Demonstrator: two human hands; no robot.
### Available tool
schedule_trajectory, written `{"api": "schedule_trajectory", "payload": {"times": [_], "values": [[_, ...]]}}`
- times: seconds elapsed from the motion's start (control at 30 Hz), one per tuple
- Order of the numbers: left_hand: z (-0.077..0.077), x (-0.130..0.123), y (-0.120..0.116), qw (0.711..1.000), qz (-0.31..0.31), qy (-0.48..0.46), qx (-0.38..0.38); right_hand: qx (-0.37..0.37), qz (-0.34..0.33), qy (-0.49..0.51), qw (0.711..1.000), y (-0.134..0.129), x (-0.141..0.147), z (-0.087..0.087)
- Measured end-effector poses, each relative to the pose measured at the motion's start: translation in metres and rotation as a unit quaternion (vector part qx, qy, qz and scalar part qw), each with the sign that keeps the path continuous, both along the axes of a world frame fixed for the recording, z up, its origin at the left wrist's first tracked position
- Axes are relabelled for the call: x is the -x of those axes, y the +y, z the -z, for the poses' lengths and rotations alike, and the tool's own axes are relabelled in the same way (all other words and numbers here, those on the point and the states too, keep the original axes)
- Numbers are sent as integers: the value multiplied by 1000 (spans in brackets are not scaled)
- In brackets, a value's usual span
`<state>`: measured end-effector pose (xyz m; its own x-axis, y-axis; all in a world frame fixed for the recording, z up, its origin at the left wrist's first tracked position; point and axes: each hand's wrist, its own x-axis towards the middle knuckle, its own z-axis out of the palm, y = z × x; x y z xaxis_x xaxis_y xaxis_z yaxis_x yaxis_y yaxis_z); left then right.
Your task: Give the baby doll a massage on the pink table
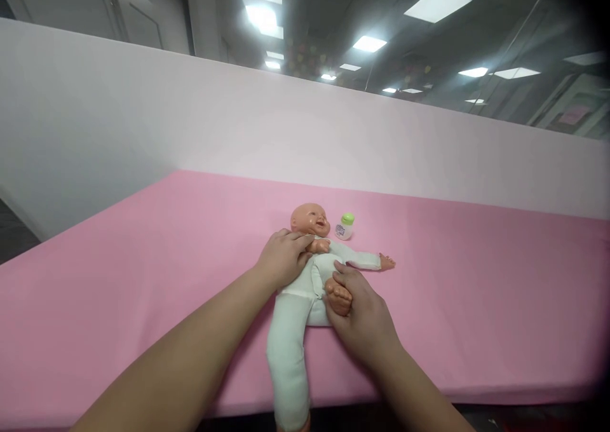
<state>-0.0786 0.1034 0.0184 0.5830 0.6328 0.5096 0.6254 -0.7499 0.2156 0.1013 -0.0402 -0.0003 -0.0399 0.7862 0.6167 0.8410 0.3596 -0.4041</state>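
A baby doll [298,321] with a hard plastic head and a white cloth body lies on its back, its head away from me. My left hand [284,257] is closed around one of the doll's arms, which is folded over the chest; the doll's small hand [319,246] shows by my fingertips. Around the doll's bent leg, at the foot [339,297], my right hand [365,311] is wrapped, with the toes facing me. The other leg hangs straight toward the near edge. To the right stretches the doll's free arm [365,260].
Just right of the doll's head stands a small white jar with a green lid [344,227]. Everything lies on a pink-covered table [476,317]. A low white wall [305,133] borders its far side, with dark glass reflecting ceiling lights above.
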Motion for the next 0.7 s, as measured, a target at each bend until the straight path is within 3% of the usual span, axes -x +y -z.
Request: {"api": "schedule_trajectory", "payload": {"times": [0.13,0.27,0.37,0.47,0.53,0.7], "values": [[0,1,0,999,-42,-26,20,-4,-2,9,1000,2,0,4],[-1,15,11,981,-122,-128,72,-48,-8,34,998,-7,-6,10],[1,33,29,928,-205,-265,165,-96,-16,47,994,-27,-10,11],[6,48,48,831,-280,-397,272,-125,-21,37,991,-56,-13,9],[11,52,56,785,-306,-441,309,-131,-13,11,991,-78,-16,10],[17,52,60,767,-313,-458,322,-138,-13,-74,988,-123,-22,32]]}}
